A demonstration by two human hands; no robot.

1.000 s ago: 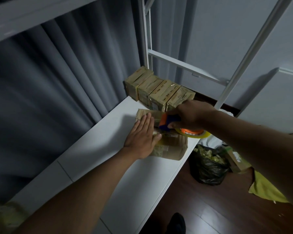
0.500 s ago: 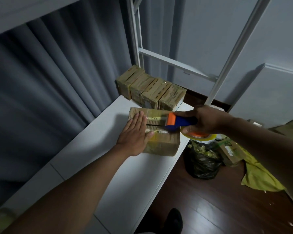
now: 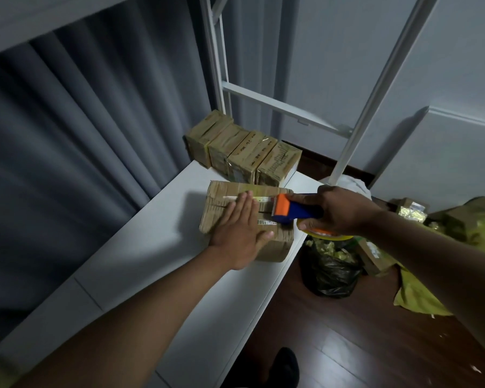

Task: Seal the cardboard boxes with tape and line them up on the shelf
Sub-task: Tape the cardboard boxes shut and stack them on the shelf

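Boxes: 4 lined up (image 3: 242, 152), 1 (image 3: 275, 242) under flat left hand (image 3: 240, 232) (right (image 3: 338, 210) grips dispenser (image 3: 294, 210)).

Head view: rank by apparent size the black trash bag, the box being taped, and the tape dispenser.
1. Black trash bag and box being taped: too close to call; the left hand covers part of the box.
2. Tape dispenser, in the right hand: clearly smallest.

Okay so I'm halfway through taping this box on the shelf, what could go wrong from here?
1. The box lies near the front edge of the shelf, above the floor; pulling the tape dispenser that way could drag it off, though your left hand steadies it.
2. The dispenser's toothed blade sits close to your left fingers; a slip might nick them.
3. The flaps look creased, so tape may wrinkle.
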